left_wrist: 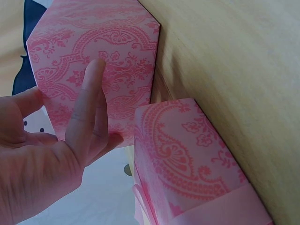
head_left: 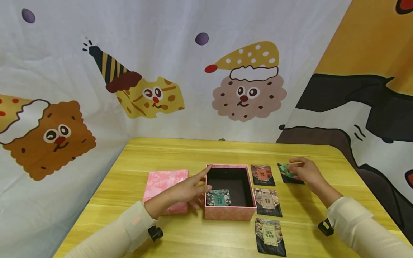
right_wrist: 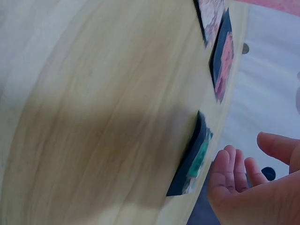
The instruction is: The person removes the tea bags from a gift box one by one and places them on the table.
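Note:
My left hand (head_left: 185, 190) is at the left wall of a pink patterned box (head_left: 229, 214), its fingers loosely spread. In the left wrist view, fingertips meet the side of the box, though the exact contact is hard to tell. Inside the dark interior, at the front left, lies a tea packet (head_left: 219, 197) with a teal label. Over at the right, my right hand (head_left: 309, 175) hovers by a black-and-green packet (head_left: 284, 170) on the table. The right wrist view shows bent fingers and a raised thumb apart from that green packet (right_wrist: 192, 159), holding nothing.
A pink lid (head_left: 161, 178) with a ribbon lies left of the box, partly behind my left forearm. Along the box's right side lie a red-labelled packet (head_left: 262, 174), a beige one (head_left: 267, 201) and a yellow-labelled one (head_left: 269, 234). A printed cloth (head_left: 193, 132) hangs behind the table.

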`<action>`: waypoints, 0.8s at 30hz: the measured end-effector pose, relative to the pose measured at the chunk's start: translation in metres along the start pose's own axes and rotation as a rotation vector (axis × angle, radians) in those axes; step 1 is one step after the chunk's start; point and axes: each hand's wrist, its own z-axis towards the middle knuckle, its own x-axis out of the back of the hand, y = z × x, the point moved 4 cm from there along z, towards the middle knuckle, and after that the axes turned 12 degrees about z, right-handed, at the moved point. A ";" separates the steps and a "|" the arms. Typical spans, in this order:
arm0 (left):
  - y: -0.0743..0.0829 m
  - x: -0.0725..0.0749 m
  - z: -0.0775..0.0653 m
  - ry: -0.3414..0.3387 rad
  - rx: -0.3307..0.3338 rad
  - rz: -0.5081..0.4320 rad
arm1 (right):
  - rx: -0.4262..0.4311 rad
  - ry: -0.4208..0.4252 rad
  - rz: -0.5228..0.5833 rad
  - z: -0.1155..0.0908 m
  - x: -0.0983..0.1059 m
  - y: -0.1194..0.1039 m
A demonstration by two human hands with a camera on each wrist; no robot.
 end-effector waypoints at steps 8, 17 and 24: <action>-0.002 0.000 0.001 -0.008 0.000 0.002 | 0.013 -0.028 0.015 -0.007 -0.011 -0.013; -0.004 0.000 0.002 -0.007 0.007 -0.001 | 0.054 -0.091 0.053 -0.017 -0.028 -0.027; -0.003 0.000 0.002 -0.007 0.009 -0.001 | 0.080 -0.146 0.116 -0.027 -0.046 -0.043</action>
